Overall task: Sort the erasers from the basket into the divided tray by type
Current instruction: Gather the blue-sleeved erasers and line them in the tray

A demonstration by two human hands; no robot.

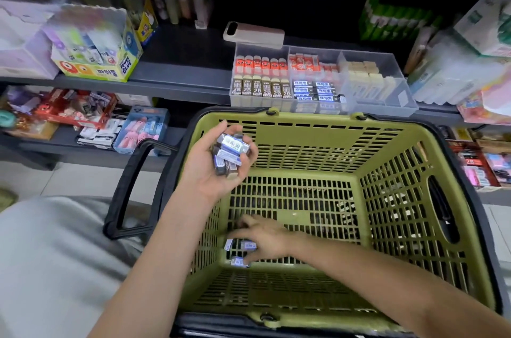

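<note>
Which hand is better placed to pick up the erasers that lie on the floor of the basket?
The right hand: it is down in the basket, fingers at the loose erasers. The left hand is raised by the rim and holds a bundle of blue erasers.

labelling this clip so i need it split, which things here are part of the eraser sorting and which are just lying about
Job: left hand gripping blue erasers; right hand at the loose erasers in the green basket; divided tray.
Lying about: glue box; beige case; green packs.
</note>
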